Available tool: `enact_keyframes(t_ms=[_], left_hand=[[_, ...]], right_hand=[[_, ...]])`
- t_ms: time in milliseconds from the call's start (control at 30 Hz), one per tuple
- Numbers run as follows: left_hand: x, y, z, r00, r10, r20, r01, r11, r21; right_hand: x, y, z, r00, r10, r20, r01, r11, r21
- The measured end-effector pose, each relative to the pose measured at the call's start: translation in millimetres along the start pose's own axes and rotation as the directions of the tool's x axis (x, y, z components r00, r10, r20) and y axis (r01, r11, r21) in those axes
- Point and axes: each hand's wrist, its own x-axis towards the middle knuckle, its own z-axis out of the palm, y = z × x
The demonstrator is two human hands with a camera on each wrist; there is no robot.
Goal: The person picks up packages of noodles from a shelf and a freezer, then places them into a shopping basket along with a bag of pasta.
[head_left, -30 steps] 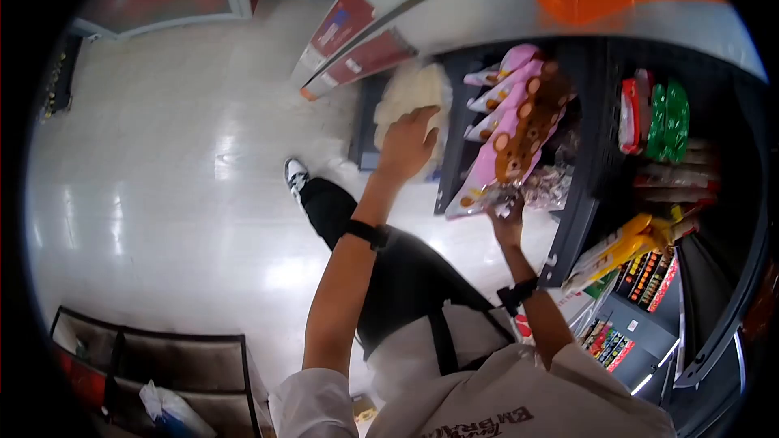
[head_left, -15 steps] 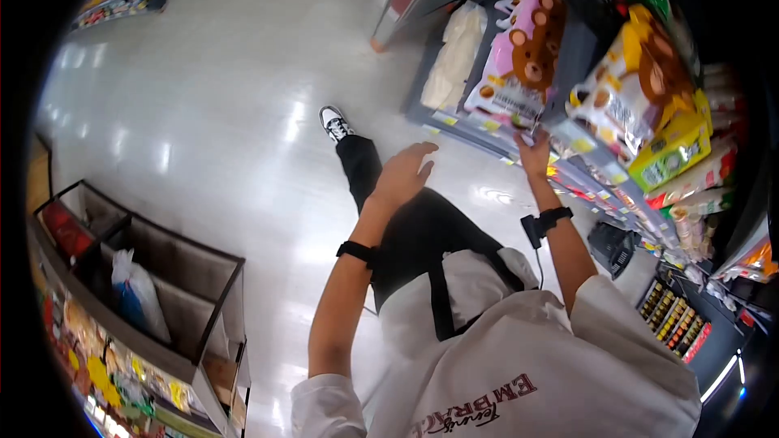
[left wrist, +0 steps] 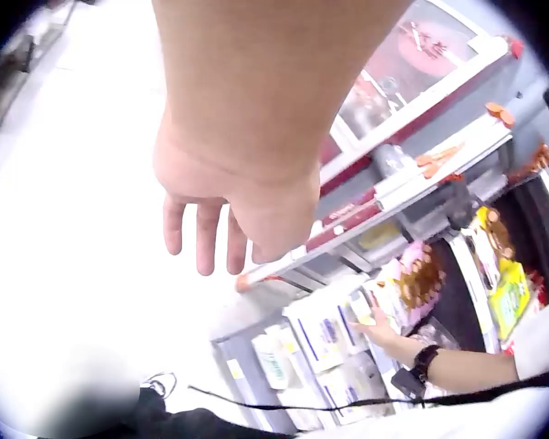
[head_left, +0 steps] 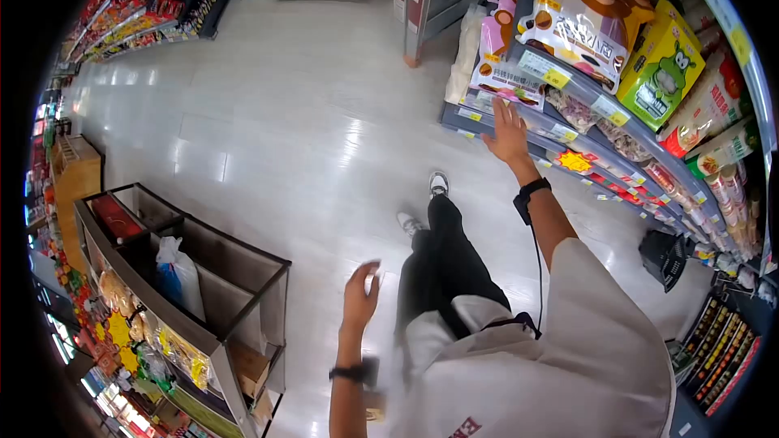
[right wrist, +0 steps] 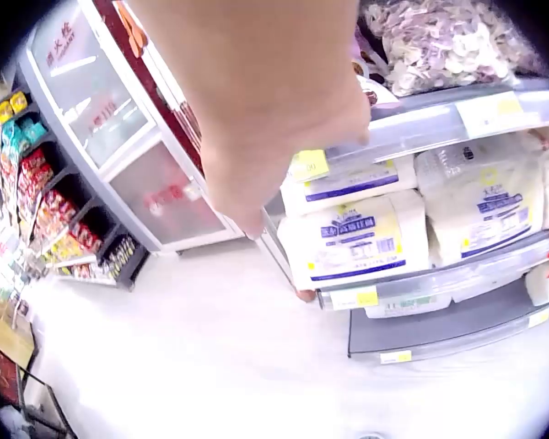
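My right hand (head_left: 510, 134) reaches to the shelf edge with its fingers stretched out, fingertips right at the rail under a pink bag with brown bears (head_left: 507, 73). It holds nothing that shows. A pale, clear-wrapped pack (head_left: 465, 57) stands to the left of the pink bag. Up and to the right sits a larger white and yellow bear bag (head_left: 580, 32). My left hand (head_left: 361, 296) hangs by my legs with loose fingers and nothing in it. In the left wrist view its fingers (left wrist: 206, 242) point down, away from the shelf.
A green and yellow box (head_left: 661, 69) and long packs fill the shelf at right. White packages (right wrist: 352, 238) sit on a lower tier. A dark-framed bin (head_left: 268, 276) with a white bag (head_left: 178, 276) stands at left. A black basket (head_left: 664, 259) lies on the floor.
My left hand has come down from beside the pale pack to near my legs. The right hand has drawn back from the pink bags to the shelf rail. The view has turned and shifted.
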Motion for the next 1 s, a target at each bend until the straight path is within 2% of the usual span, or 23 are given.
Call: enact_keyframes(t_ms=[33, 100, 233, 300, 333, 400, 433, 467, 500, 533, 567, 600, 633, 667, 700, 733, 767, 800, 833, 867, 900, 933, 1000], left_hand=[[-31.3, -13.9, -6.5, 0.994, -0.098, -0.044, 0.095, 0.994, -0.051], [-88.8, -22.8, -22.3, 0.968, -0.227, -0.109, 0.237, 0.967, 0.093], [-196.2, -60.3, -22.0, 0.934, -0.279, -0.222, 0.314, 0.939, 0.138], [-241.6, -111.5, -11.5, 0.905, -0.382, -0.189, 0.343, 0.916, -0.209], [-243.8, -101.0, -13.6, 0.888, -0.428, -0.17, 0.387, 0.893, -0.23], [-265.1, -95.6, -20.5, 0.875, -0.453, -0.172, 0.392, 0.87, -0.3], [-278.4, -122.2, -24.0, 0.893, -0.407, -0.191, 0.32, 0.874, -0.367], [-294.3, -185.7, -31.9, 0.948, -0.262, -0.18, 0.224, 0.952, -0.209], [-309.1, -245.1, -39.3, 0.98, -0.112, -0.165, 0.104, 0.993, -0.053], [-300.4, -237.5, -36.9, 0.982, -0.151, -0.115, 0.141, 0.986, -0.086], [-283.4, -225.9, -33.9, 0.98, -0.192, -0.05, 0.186, 0.977, -0.106], [-266.7, -210.0, -30.8, 0.977, -0.213, 0.021, 0.214, 0.97, -0.112], [-249.7, -195.4, -25.6, 0.97, -0.226, 0.094, 0.236, 0.966, -0.107], [-234.4, -181.5, -21.4, 0.96, -0.226, 0.167, 0.244, 0.965, -0.097], [-222.9, -168.1, -16.4, 0.944, -0.227, 0.238, 0.25, 0.965, -0.073], [-208.2, -157.3, -13.5, 0.924, -0.219, 0.314, 0.245, 0.969, -0.044], [-197.7, -141.7, -7.1, 0.889, -0.223, 0.4, 0.247, 0.969, -0.011], [-187.9, -124.3, -3.6, 0.839, -0.232, 0.493, 0.245, 0.969, 0.037], [-177.9, -104.6, 0.0, 0.768, -0.248, 0.59, 0.234, 0.967, 0.102], [-169.3, -86.9, 2.2, 0.679, -0.267, 0.684, 0.201, 0.964, 0.177], [-160.3, -59.8, 4.7, 0.553, -0.318, 0.771, 0.167, 0.948, 0.271], [-153.5, -35.4, 5.5, 0.408, -0.375, 0.832, 0.105, 0.925, 0.365], [-138.7, 11.9, 4.1, 0.067, -0.528, 0.847, -0.091, 0.842, 0.532]], right_hand=[[-1.0, -0.4, 4.7, 1.0, 0.007, 0.004, -0.007, 1.0, 0.015], [-2.3, -4.1, 1.2, 0.996, 0.034, -0.082, -0.032, 0.999, 0.025], [0.8, -8.1, 0.9, 0.993, 0.113, -0.03, -0.109, 0.989, 0.103], [-0.4, 2.1, 16.2, 0.996, 0.067, -0.054, -0.056, 0.982, 0.18], [-19.1, -3.4, -4.7, 0.994, 0.106, 0.005, -0.102, 0.946, 0.308], [-54.7, 28.0, 28.1, 0.999, -0.021, 0.044, -0.003, 0.874, 0.486], [-84.7, 52.8, 55.8, 0.872, -0.343, -0.349, 0.452, 0.837, 0.309], [-128.3, 47.0, 16.9, 0.991, -0.097, -0.096, 0.133, 0.837, 0.531], [-178.2, 59.9, 3.8, 0.997, 0.033, -0.074, 0.028, 0.712, 0.702], [-234.7, 67.7, -22.5, 0.976, 0.208, 0.063, -0.171, 0.556, 0.814], [-299.8, 91.7, -4.1, 0.94, 0.34, 0.002, -0.188, 0.517, 0.835], [-373.5, 101.3, -21.1, 0.913, 0.397, -0.092, -0.28, 0.776, 0.565], [-458.0, 112.8, -7.5, 0.808, 0.582, -0.093, -0.517, 0.775, 0.362], [-543.7, 104.0, -21.5, 0.595, 0.786, 0.166, -0.772, 0.501, 0.391], [-660.8, 101.8, 3.3, 0.73, 0.682, 0.037, -0.677, 0.715, 0.175], [-745.6, 55.9, -19.3, 0.603, 0.78, 0.164, -0.793, 0.608, 0.024], [-825.9, 16.7, -34.9, 0.282, 0.802, 0.527, -0.882, 0.433, -0.186], [-949.7, -29.7, -15.4, 0.388, 0.724, 0.571, -0.855, 0.514, -0.072], [-1061.8, -104.4, -9.8, 0.275, 0.864, 0.423, -0.952, 0.183, 0.245], [-1062.7, -160.0, -101.7, -0.271, 0.674, 0.687, -0.943, -0.044, -0.329], [-1145.7, -219.5, -77.2, -0.438, 0.618, 0.653, -0.865, -0.092, -0.494], [-1164.3, -256.0, -131.2, -0.543, 0.468, 0.697, -0.833, -0.198, -0.516], [-1133.1, -273.8, -252.6, -0.477, 0.289, 0.83, -0.794, -0.546, -0.267]])
